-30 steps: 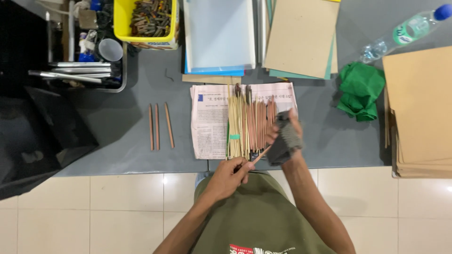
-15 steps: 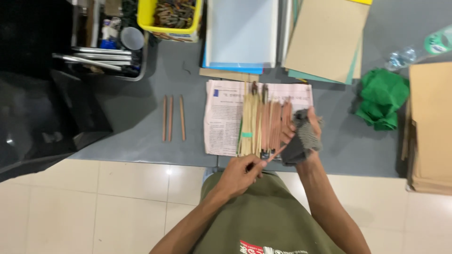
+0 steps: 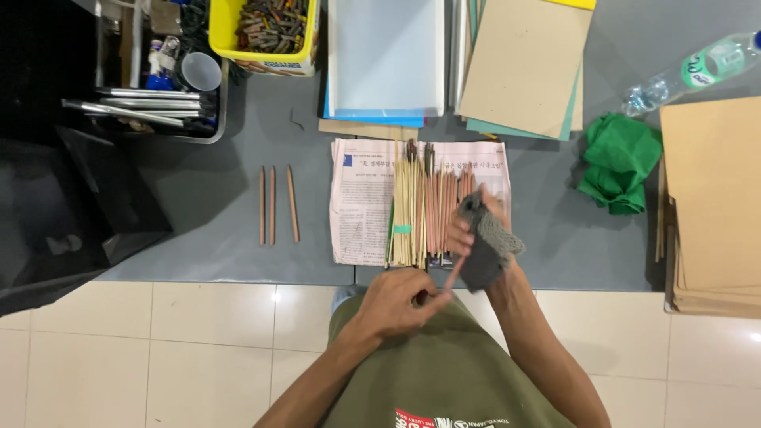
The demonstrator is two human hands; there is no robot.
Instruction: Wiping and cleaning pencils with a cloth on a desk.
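Left hand (image 3: 396,301) pinches brown stick (image 3: 454,272) below newspaper (image 3: 361,202); right hand (image 3: 476,234) clamps grey cloth (image 3: 487,246) around stick's upper end, at newspaper's lower right.

we see grey cloth (image 3: 487,247) in our right hand (image 3: 476,230), reddish-brown pencil (image 3: 454,272) in left hand (image 3: 396,301), pale tan sticks (image 3: 408,210) just beyond, green rag (image 3: 618,162) far right

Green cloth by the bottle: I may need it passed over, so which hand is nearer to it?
Right. The right hand lies left of the green cloth; the left hand is farther, near the table's edge.
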